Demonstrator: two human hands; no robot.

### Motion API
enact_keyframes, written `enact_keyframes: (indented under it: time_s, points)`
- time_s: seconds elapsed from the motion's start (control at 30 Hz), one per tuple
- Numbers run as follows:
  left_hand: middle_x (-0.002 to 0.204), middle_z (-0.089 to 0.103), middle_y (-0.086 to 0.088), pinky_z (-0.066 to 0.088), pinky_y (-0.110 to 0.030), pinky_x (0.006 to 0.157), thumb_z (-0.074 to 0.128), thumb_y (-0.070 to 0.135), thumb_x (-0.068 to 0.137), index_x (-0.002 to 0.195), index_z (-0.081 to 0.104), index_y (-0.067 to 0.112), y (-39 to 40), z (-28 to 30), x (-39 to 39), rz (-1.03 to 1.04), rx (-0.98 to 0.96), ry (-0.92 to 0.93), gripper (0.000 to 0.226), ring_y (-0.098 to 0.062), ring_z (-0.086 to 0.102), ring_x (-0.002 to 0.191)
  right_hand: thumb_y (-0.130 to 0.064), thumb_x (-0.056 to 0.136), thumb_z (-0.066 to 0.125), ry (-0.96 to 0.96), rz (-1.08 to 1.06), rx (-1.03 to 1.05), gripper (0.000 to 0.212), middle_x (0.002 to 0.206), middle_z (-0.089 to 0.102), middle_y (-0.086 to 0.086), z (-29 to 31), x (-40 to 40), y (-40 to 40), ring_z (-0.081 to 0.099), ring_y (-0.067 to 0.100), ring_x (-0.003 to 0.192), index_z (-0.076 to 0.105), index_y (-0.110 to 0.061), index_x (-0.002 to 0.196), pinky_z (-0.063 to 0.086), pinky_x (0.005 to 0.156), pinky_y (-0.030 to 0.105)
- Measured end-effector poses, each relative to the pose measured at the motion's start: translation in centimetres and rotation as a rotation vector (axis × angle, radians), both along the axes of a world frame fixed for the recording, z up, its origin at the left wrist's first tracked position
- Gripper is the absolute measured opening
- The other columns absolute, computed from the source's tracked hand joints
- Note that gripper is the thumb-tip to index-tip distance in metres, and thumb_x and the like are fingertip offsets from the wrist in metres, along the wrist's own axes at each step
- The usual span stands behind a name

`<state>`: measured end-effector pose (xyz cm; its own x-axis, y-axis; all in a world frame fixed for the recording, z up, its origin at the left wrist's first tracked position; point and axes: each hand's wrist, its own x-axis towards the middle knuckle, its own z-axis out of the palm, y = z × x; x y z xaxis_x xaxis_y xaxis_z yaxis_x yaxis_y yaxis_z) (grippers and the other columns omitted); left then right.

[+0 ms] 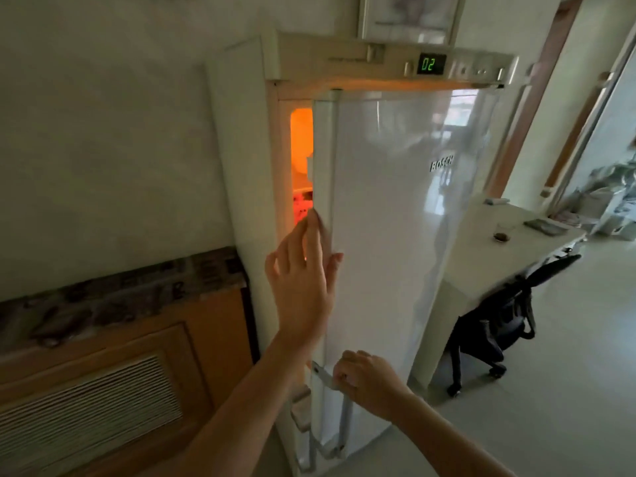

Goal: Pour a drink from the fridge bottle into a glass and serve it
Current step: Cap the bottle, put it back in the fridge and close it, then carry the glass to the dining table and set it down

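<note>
We're right at the opening whistle: the fridge (395,218), a tall white Bosch with "02" glowing green on its display (431,64), stands only just ajar, and warm orange light spills from the narrow gap (301,160) along the door's left edge. The bottle is somewhere inside, I'd judge, but nothing in that sliver can be told apart as a bottle. So it all lies ahead: swing the door wide, fetch the bottle, pour, serve.

The left hand (303,287) lies flat with straight fingers against the door's free edge, fingertips at the gap, holding nothing. The right hand (364,380) is lower, fingers curled round the top of the door handle (339,407).

Around the room: pale tiled floor (550,390), a plain wall at left with a wooden cabinet (120,373) below, topped by a dark speckled stone slab (120,294) and fitted with a slatted vent (86,418). At right, a white table (481,249) with a black office chair (499,321) tucked under it. On the table stands a small clear glass (503,232) with something dark at its bottom, likely the serving glass, well apart from the fridge.
</note>
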<state>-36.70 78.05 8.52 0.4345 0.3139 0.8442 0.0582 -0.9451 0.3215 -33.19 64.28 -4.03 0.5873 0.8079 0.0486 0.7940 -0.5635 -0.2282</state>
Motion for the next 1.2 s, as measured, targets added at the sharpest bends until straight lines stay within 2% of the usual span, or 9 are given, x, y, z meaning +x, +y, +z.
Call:
enact_keyframes:
  time_s: [0.13, 0.3, 0.4, 0.57, 0.8, 0.9, 1.03, 1.13, 1.2]
  points:
    - [0.130, 0.054, -0.009, 0.036, -0.040, 0.087, 0.058, 0.043, 0.089, 0.140, 0.040, 0.013, 3.0, -0.5, 2.1, 0.155, 0.089, -0.023, 0.063, -0.023, 0.046, 0.113, -0.029, 0.094, 0.041, -0.011, -0.017, 0.005, 0.027, 0.099, 0.063, 0.001, 0.1, 1.8, 3.8, 0.058, 0.016, 0.085, 0.065, -0.016, 0.096, 0.041, 0.072, 0.027]
    - [0.124, 0.059, -0.011, 0.032, -0.035, 0.082, 0.061, 0.042, 0.087, 0.133, 0.052, 0.010, 5.7, -0.7, 4.3, 0.241, 0.165, -0.041, 0.056, -0.022, 0.042, 0.109, -0.028, 0.092, 0.046, 0.005, -0.019, -0.036, 0.023, 0.096, 0.063, 0.000, 0.1, 3.6, 6.9, 0.058, 0.016, 0.083, 0.066, -0.018, 0.091, 0.040, 0.073, 0.027]
    - [0.125, 0.059, -0.011, 0.032, -0.035, 0.081, 0.057, 0.043, 0.089, 0.134, 0.051, 0.012, 7.0, -0.9, 5.4, 0.286, 0.183, -0.025, 0.055, -0.022, 0.042, 0.108, -0.021, 0.091, 0.047, -0.008, -0.022, -0.054, 0.020, 0.095, 0.063, 0.003, 0.0, 4.3, 8.2, 0.059, 0.021, 0.085, 0.067, -0.015, 0.091, 0.039, 0.073, 0.028]
    - [0.127, 0.057, -0.008, 0.040, -0.039, 0.079, 0.048, 0.045, 0.094, 0.137, 0.047, 0.014, 8.2, -1.1, 6.6, 0.310, 0.194, 0.010, 0.053, -0.022, 0.042, 0.111, -0.013, 0.088, 0.054, -0.001, -0.035, -0.093, 0.013, 0.096, 0.064, 0.003, 0.1, 5.3, 9.8, 0.060, 0.023, 0.088, 0.066, -0.015, 0.091, 0.034, 0.068, 0.026]
    - [0.131, 0.055, -0.012, 0.040, -0.043, 0.082, 0.047, 0.044, 0.095, 0.137, 0.044, 0.013, 8.8, -1.6, 7.1, 0.231, 0.157, 0.039, 0.053, -0.026, 0.040, 0.115, -0.019, 0.092, 0.045, -0.004, -0.014, -0.091, 0.020, 0.100, 0.062, 0.002, 0.8, 5.3, 8.8, 0.061, 0.022, 0.084, 0.064, -0.015, 0.097, 0.048, 0.074, 0.032]
    - [0.135, 0.049, -0.010, 0.037, -0.048, 0.086, 0.045, 0.048, 0.093, 0.141, 0.039, 0.020, 8.3, -1.3, 6.8, 0.142, -0.021, 0.067, 0.055, -0.030, 0.040, 0.118, -0.020, 0.092, 0.046, -0.053, 0.021, -0.101, 0.020, 0.102, 0.060, 0.003, 1.7, 4.9, 7.1, 0.062, 0.025, 0.082, 0.064, -0.015, 0.099, 0.053, 0.076, 0.040]
    - [0.140, 0.039, -0.013, 0.029, -0.051, 0.095, 0.049, 0.044, 0.092, 0.142, 0.034, 0.020, 5.6, -1.3, 6.1, 0.003, -0.245, -0.021, 0.058, -0.031, 0.034, 0.125, -0.025, 0.093, 0.045, -0.034, -0.069, 0.000, 0.023, 0.113, 0.061, 0.000, 3.8, 4.6, 2.8, 0.062, 0.021, 0.093, 0.062, -0.018, 0.108, 0.050, 0.086, 0.038]
    - [0.135, 0.040, -0.019, 0.025, -0.038, 0.101, 0.049, 0.044, 0.086, 0.136, 0.037, 0.011, 1.1, -2.6, 5.2, -0.116, -0.304, -0.130, 0.060, -0.028, 0.034, 0.121, -0.033, 0.094, 0.044, -0.005, -0.194, 0.045, 0.026, 0.118, 0.059, -0.005, 4.9, 4.1, -2.4, 0.059, 0.015, 0.097, 0.059, -0.024, 0.113, 0.047, 0.088, 0.032]
    - [0.130, 0.045, -0.018, 0.024, -0.027, 0.099, 0.047, 0.046, 0.085, 0.129, 0.044, 0.012, -2.6, -4.4, 4.3, -0.257, -0.326, -0.065, 0.056, -0.027, 0.039, 0.116, -0.039, 0.093, 0.043, 0.024, -0.302, 0.067, 0.028, 0.121, 0.057, -0.008, 4.9, 2.9, -6.6, 0.057, 0.009, 0.096, 0.056, -0.028, 0.116, 0.045, 0.087, 0.028]
